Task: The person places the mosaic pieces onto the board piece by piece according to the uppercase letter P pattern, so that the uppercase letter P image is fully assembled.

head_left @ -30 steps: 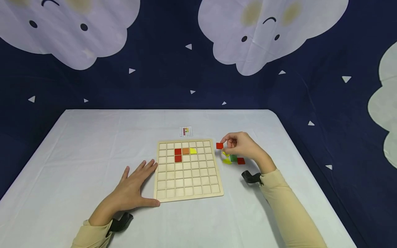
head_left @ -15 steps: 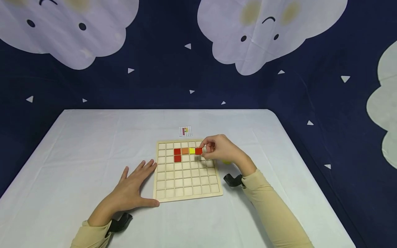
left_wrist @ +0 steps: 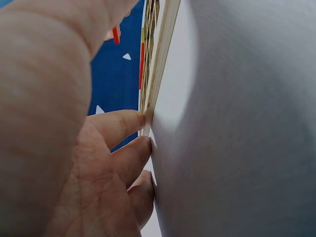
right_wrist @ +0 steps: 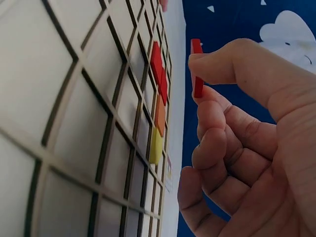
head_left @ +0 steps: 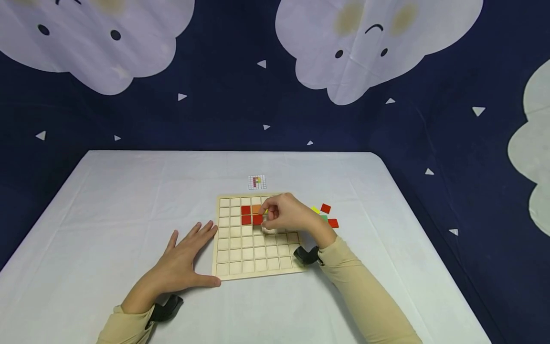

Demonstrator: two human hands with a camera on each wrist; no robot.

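My right hand (head_left: pixel 287 212) pinches a red square tile (right_wrist: pixel 197 74) between thumb and fingers. The tile is raised a little off the wooden grid board (head_left: pixel 241 267), and in the head view it overlaps a cell below the orange tile (head_left: pixel 256 209). Two red tiles (head_left: pixel 246 210) lie in the board's upper cells, one below the other. Beside the orange tile sits a yellow tile (right_wrist: pixel 156 146), mostly hidden by my hand in the head view. My left hand (head_left: pixel 182 265) is spread flat, fingertips and thumb at the board's left edge.
A small pattern card (head_left: pixel 257 182) lies beyond the board. To the right are loose pieces: a red tile (head_left: pixel 325 208), another red tile (head_left: pixel 333 223), a green tile (head_left: pixel 324 218) and a yellow piece (head_left: pixel 315 209), partly behind my right arm.
My right hand has carried the red tile leftward from beside the loose pieces, across the board's upper right, to below the orange tile. My left hand has stayed in place.
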